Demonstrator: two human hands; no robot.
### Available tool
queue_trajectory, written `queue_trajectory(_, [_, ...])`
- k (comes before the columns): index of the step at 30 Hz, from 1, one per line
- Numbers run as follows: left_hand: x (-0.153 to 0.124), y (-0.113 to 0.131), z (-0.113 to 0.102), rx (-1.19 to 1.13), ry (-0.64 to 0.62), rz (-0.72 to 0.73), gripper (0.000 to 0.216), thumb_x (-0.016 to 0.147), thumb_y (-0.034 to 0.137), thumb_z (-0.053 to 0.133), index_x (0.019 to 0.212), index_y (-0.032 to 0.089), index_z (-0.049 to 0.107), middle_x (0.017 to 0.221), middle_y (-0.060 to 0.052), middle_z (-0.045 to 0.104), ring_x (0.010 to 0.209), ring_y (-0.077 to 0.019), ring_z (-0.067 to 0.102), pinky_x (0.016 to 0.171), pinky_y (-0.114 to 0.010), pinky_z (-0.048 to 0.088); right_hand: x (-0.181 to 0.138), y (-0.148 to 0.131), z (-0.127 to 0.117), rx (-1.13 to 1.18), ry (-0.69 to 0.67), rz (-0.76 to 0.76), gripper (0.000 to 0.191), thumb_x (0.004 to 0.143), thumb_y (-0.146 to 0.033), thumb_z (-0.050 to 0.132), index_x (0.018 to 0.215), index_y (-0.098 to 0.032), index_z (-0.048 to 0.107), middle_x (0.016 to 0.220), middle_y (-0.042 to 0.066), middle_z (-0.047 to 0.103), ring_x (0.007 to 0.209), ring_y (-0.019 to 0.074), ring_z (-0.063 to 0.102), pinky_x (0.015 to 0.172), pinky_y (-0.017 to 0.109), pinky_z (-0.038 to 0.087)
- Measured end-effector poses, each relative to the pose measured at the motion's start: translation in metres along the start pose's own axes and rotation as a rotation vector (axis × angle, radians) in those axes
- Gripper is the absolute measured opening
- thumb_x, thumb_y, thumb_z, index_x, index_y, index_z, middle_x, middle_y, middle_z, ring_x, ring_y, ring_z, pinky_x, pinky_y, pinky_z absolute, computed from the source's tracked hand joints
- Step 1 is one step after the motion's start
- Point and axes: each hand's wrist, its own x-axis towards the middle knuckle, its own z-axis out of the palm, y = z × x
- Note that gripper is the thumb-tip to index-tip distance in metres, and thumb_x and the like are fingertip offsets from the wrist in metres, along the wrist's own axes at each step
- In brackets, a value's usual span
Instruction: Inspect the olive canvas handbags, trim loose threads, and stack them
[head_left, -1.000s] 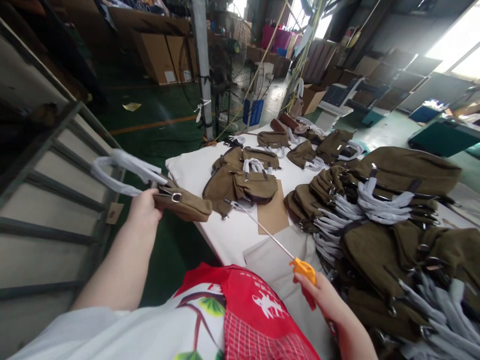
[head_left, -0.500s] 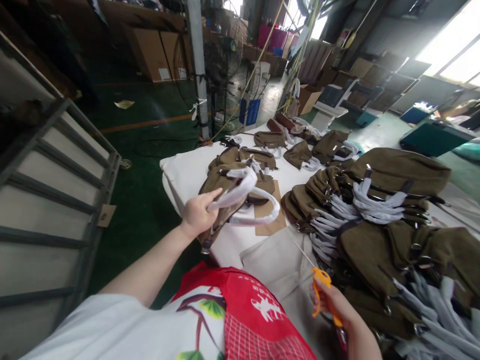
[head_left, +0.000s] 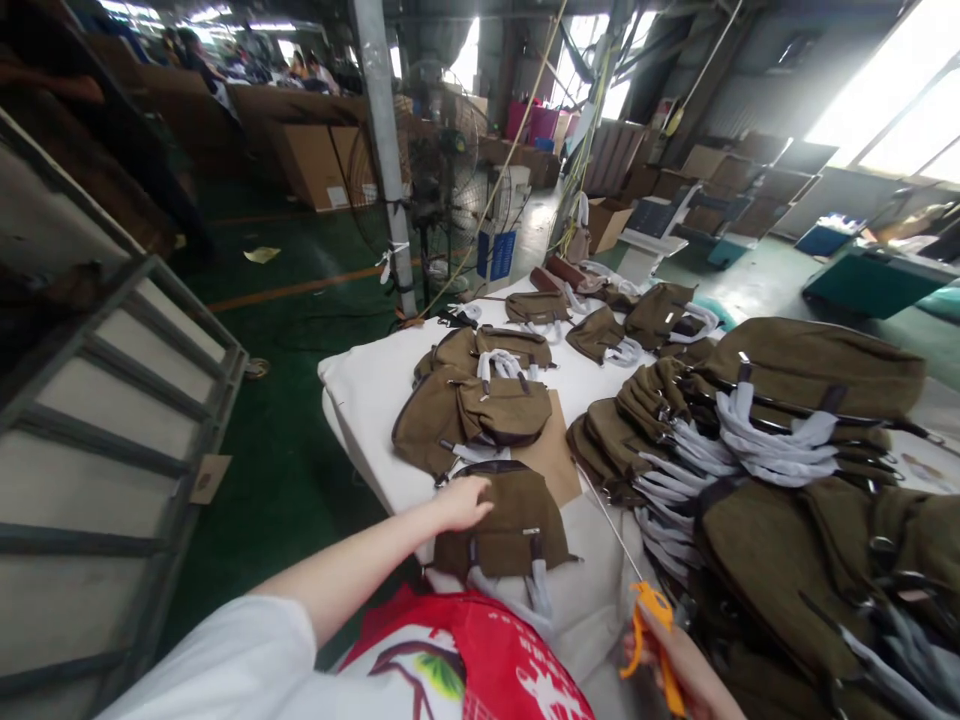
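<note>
My left hand (head_left: 463,502) rests with fingers stretched flat on the upper left edge of an olive-brown bag (head_left: 506,523) that lies flat on the white table (head_left: 367,385) just in front of me, its wrapped white handles pointing toward me. My right hand (head_left: 679,665) at the bottom edge is closed on the orange handle of a long thin tool (head_left: 637,600), whose metal rod runs up and left toward a cardboard sheet (head_left: 551,455). More brown bags (head_left: 469,410) lie beyond the sheet.
Large stacks of the same bags with white-wrapped handles (head_left: 757,440) fill the table's right side. A metal rack (head_left: 112,420) stands at left over green floor. A pole (head_left: 382,150), a fan (head_left: 442,150) and cardboard boxes (head_left: 311,160) are behind the table.
My left hand carried a bag from over the floor at left onto the table and laid it flat in front of me. My right hand with the orange tool dropped slightly lower.
</note>
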Motion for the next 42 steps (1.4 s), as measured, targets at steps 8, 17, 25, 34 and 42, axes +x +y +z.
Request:
queue_trajectory(8, [0.123, 0.0, -0.081, -0.645, 0.406, -0.382, 0.037, 0.09, 0.043, 0.06, 0.108, 0.011, 0.063, 0.108, -0.013, 0.07, 0.1, -0.0236, 0.067, 0.09, -0.041, 0.052, 0.049, -0.018, 0.007, -0.411, 0.404, -0.288, 0.043, 0.064, -0.057, 0.052, 0.081, -0.02, 0.066, 0.105, 0.019, 0.073, 0.113, 0.0384, 0.064, 0.1, 0.046, 0.048])
queue_trajectory(17, [0.109, 0.086, -0.04, -0.753, 0.527, -0.11, 0.023, 0.081, 0.021, 0.067, 0.102, 0.013, 0.063, 0.111, -0.016, 0.069, 0.112, -0.0282, 0.062, 0.099, -0.038, 0.048, -0.023, -0.06, 0.035, -0.169, 0.19, -0.416, 0.053, 0.07, -0.064, 0.062, 0.095, -0.018, 0.073, 0.107, 0.013, 0.075, 0.108, 0.0333, 0.067, 0.101, 0.043, 0.049])
queue_trajectory(25, [-0.038, 0.092, 0.085, 0.047, -0.094, 0.429, 0.068, 0.081, 0.021, 0.058, 0.144, 0.013, 0.032, 0.107, -0.016, 0.071, 0.098, -0.0311, 0.069, 0.088, -0.041, 0.051, -0.056, -0.155, 0.066, 0.353, 0.064, -0.681, 0.093, 0.054, -0.059, 0.082, 0.133, -0.021, 0.051, 0.145, 0.015, 0.051, 0.133, 0.0298, 0.048, 0.111, 0.044, 0.037])
queue_trajectory(34, [-0.048, 0.068, 0.07, 0.142, -0.481, 0.356, 0.075, 0.063, 0.021, 0.075, 0.135, 0.016, 0.054, 0.092, -0.01, 0.074, 0.093, -0.0311, 0.069, 0.085, -0.034, 0.05, -0.079, -0.159, 0.092, 0.224, 0.204, -0.678, 0.061, 0.082, -0.065, 0.053, 0.113, -0.013, 0.062, 0.058, -0.003, 0.056, 0.053, 0.013, 0.05, 0.058, 0.026, 0.043])
queue_trajectory(42, [-0.012, 0.068, -0.011, 0.038, 0.019, 0.207, 0.064, 0.084, 0.027, 0.054, 0.143, 0.006, 0.039, 0.133, -0.02, 0.054, 0.118, -0.0267, 0.057, 0.103, -0.037, 0.043, -0.177, -0.178, 0.088, -0.858, -0.072, -0.949, 0.025, 0.078, -0.042, 0.068, 0.071, -0.018, 0.069, 0.066, 0.001, 0.067, 0.059, 0.0131, 0.055, 0.061, 0.025, 0.034])
